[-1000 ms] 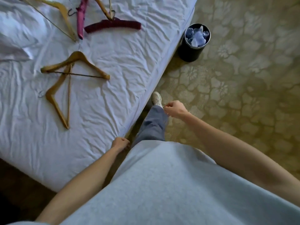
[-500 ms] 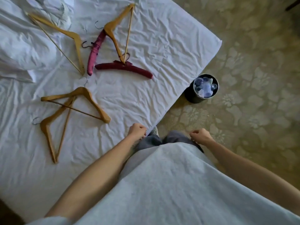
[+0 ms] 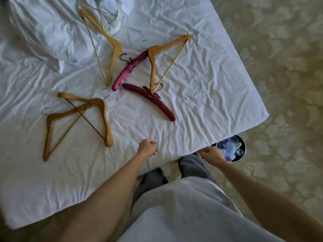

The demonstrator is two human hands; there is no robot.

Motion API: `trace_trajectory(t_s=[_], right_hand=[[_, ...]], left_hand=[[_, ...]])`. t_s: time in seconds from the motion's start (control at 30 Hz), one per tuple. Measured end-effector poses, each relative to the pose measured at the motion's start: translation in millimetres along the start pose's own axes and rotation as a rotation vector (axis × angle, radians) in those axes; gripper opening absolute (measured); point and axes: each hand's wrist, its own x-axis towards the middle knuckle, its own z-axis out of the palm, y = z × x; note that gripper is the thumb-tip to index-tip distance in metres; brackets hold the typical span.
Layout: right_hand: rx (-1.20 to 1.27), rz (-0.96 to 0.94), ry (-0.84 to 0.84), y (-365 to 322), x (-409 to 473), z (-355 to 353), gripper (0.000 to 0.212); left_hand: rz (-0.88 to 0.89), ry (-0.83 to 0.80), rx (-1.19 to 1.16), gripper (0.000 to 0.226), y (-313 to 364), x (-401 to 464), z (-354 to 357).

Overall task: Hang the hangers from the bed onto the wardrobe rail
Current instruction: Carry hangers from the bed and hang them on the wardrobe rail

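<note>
white bed (image 3: 201,95) carries six hangers (image 3: 76,117) mid-sheet, four wooden, two padded. left hand (image 3: 146,147) and right hand (image 3: 212,155) loosely fisted, empty. hangers likely light, rigid; grasp at hook neck.

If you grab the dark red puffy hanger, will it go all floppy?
Probably not: the dark red hanger holds its curved shape lying on the sheet, so it is likely stiff inside. Its padded cover probably feels squishy. A wooden hanger lies across it, so that may shift.
</note>
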Motion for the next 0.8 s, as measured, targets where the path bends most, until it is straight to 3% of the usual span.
trace_trajectory(t_s=[0.2,0.4,0.63,0.8], right_hand=[[-0.025,-0.177,-0.021,-101.9,80.2,-41.4,0.018],[-0.124,-0.256,-0.052,-177.7,153.8,-25.7,0.023],[-0.174,-0.271,0.008,-213.4,228.6,4.6,0.032],[-0.232,-0.356,0.072,-224.7,254.6,19.1,0.039]], left_hand=[[-0.018,0.084,-0.089,0.021,50.0,54.3,-17.4],[0.047,0.222,-0.082,0.025,113.5,161.8,-57.7],[0.133,0.397,-0.103,0.026,204.1,270.1,-94.6],[0.153,0.479,-0.016,0.047,240.8,327.5,-101.9]])
